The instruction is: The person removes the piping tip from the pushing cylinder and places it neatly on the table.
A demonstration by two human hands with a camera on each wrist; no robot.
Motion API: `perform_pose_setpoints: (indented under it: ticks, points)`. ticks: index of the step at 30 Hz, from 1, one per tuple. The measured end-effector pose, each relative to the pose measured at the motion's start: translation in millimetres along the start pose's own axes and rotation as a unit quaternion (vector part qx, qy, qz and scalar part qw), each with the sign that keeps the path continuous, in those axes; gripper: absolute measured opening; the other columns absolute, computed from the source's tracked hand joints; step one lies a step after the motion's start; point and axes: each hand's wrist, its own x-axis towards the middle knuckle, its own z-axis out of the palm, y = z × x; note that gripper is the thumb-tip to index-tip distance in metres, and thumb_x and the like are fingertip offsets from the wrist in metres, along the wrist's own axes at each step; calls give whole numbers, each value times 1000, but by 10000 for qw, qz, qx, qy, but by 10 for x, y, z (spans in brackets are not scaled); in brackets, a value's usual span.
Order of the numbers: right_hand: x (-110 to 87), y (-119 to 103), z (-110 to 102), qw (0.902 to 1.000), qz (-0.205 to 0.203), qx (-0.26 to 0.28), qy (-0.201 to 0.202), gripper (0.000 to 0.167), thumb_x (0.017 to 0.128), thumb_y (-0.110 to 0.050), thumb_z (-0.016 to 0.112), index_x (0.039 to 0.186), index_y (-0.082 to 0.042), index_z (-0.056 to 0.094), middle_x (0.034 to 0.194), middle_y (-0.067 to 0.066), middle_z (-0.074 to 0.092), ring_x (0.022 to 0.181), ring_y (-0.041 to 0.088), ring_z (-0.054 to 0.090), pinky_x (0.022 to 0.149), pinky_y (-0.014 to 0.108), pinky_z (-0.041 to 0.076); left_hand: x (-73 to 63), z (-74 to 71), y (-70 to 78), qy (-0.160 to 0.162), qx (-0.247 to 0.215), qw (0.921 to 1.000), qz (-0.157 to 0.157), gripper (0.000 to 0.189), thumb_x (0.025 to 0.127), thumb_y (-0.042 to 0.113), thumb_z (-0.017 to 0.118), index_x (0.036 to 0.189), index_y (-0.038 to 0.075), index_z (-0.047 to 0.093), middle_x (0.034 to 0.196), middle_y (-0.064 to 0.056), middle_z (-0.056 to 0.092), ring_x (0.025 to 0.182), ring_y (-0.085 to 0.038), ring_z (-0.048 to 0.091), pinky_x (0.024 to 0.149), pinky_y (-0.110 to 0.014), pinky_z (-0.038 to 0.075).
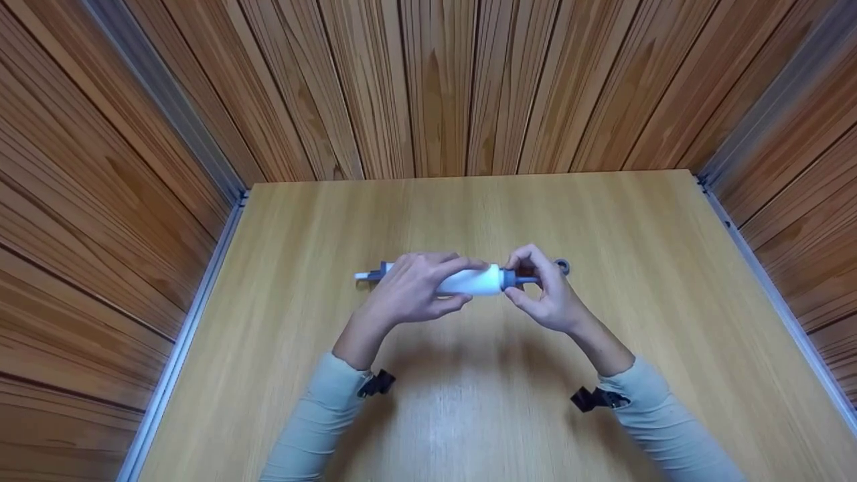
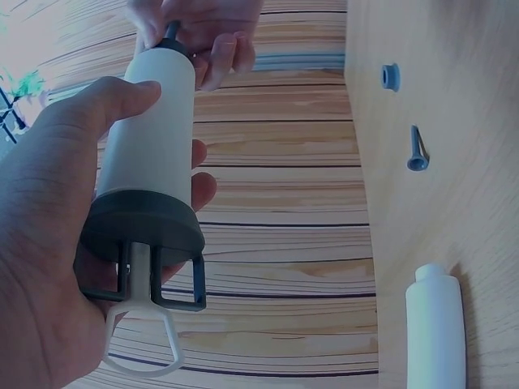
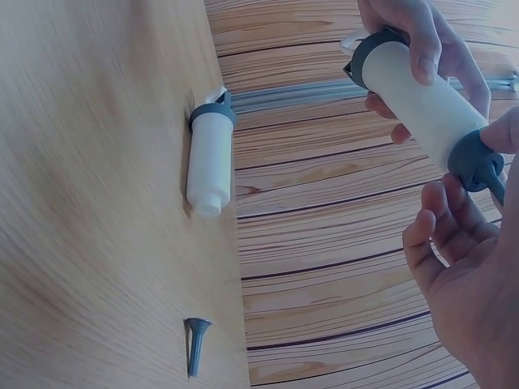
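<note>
Above the table my left hand (image 1: pixel 422 284) grips the white barrel of a pastry syringe (image 2: pixel 154 134), its thumb laid along one side and fingers round the other. At the near end in the left wrist view sit a dark grey collar with side loops and a pale pull handle (image 2: pixel 146 344). My right hand (image 1: pixel 546 291) pinches the dark grey nozzle cap (image 3: pixel 474 160) at the barrel's other end between thumb and fingers. A thin spout (image 3: pixel 492 185) sticks out of that cap, partly hidden by the hand in the right wrist view.
A second white syringe (image 3: pixel 211 162) with a grey collar lies on the table (image 1: pixel 428 428). Beyond its narrow neck lie a loose grey nozzle (image 2: pixel 418 158) and a small grey ring (image 2: pixel 391 77). Wood-plank walls (image 1: pixel 435 87) enclose the table's back and sides.
</note>
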Motion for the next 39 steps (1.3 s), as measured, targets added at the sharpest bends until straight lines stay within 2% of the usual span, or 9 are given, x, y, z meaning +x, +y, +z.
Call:
perform_pose_setpoints:
  ticks: [3, 7, 11, 15, 21, 27, 32, 39]
  points:
    - [4, -4, -2, 10000, 78, -32, -15, 32, 93, 14, 66, 121, 14, 52, 113, -2, 65, 101, 7, 71, 91, 20, 62, 5, -9, -3, -11, 26, 10000, 13, 46, 104, 35, 81, 148, 25, 71, 128, -12, 84, 86, -25, 77, 81, -41, 67]
    - [10, -8, 6, 9998, 184, 30, -63, 27, 97, 13, 61, 122, 13, 51, 102, 8, 65, 89, 7, 66, 79, 22, 60, 9, -15, -9, -14, 17, 10000, 55, 46, 103, 34, 81, 147, 25, 72, 128, -12, 84, 84, -25, 76, 78, -40, 67]
    - [15, -25, 20, 9995, 272, 148, -30, 20, 101, 14, 57, 121, 12, 52, 97, 6, 64, 83, 6, 63, 71, 25, 58, 6, -17, -9, 9, -23, 10000, 83, 45, 103, 33, 81, 147, 24, 72, 128, -12, 84, 84, -24, 76, 77, -40, 66]
    - [14, -33, 31, 9995, 246, 188, 34, 21, 100, 16, 58, 119, 13, 51, 99, -2, 63, 84, 5, 62, 74, 22, 57, -1, -13, -2, 106, 23, 9998, 156, 44, 103, 33, 81, 146, 25, 72, 124, -10, 85, 80, -22, 74, 73, -37, 65]
    - [-5, -22, 31, 9997, 192, 54, 121, 29, 94, 18, 64, 120, 16, 50, 110, -10, 64, 98, 3, 67, 89, 19, 60, -2, -13, -1, 130, 43, 9998, 148, 44, 103, 33, 82, 145, 24, 73, 124, -10, 85, 77, -21, 72, 72, -36, 64]
    - [-19, -30, 30, 9997, 210, -21, 112, 31, 95, 16, 67, 120, 16, 50, 115, -10, 62, 103, 6, 69, 95, 19, 60, -6, -25, 0, 83, 25, 9999, 133, 45, 103, 32, 82, 146, 24, 72, 124, -11, 84, 79, -23, 74, 73, -38, 65]
    - [-18, -20, 28, 9997, 239, -19, 78, 28, 98, 11, 64, 122, 15, 50, 115, -8, 62, 101, 10, 69, 93, 21, 59, -3, -33, 4, 73, 50, 9999, 133, 45, 103, 33, 82, 146, 24, 72, 125, -11, 84, 83, -25, 76, 76, -39, 67]
    - [3, -18, 38, 9999, 60, 133, 67, 25, 97, 17, 57, 121, 14, 50, 106, -7, 61, 90, 4, 62, 81, 21, 56, 12, -47, 14, 72, -16, 9999, 77, 45, 103, 33, 82, 146, 24, 72, 128, -12, 84, 83, -24, 76, 77, -39, 67]
